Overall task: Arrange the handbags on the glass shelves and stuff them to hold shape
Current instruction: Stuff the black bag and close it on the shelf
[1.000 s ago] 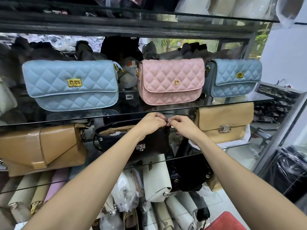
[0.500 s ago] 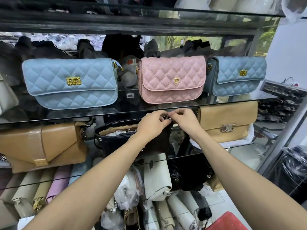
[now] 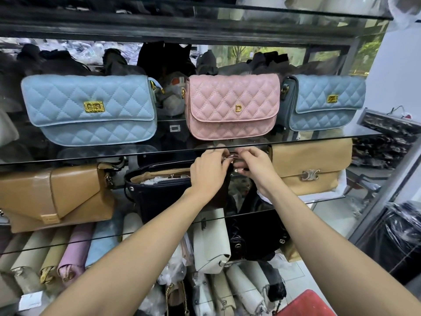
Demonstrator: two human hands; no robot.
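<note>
Quilted handbags [image 3: 232,106] on glass shelf [image 3: 177,150]

- Both forearms reach forward and upward, bare, and converge so that the two hands meet at the far end.
- The left hand [image 3: 209,172] lies back-up, knuckles raised, with its fingers curled forward and down at the tips.
- The right hand [image 3: 255,165] sits just beside it, fingertips turned toward the left hand's, thumb tucked under.
- The fingertips of both hands pinch a small metal clasp [image 3: 230,156] between them.
</note>
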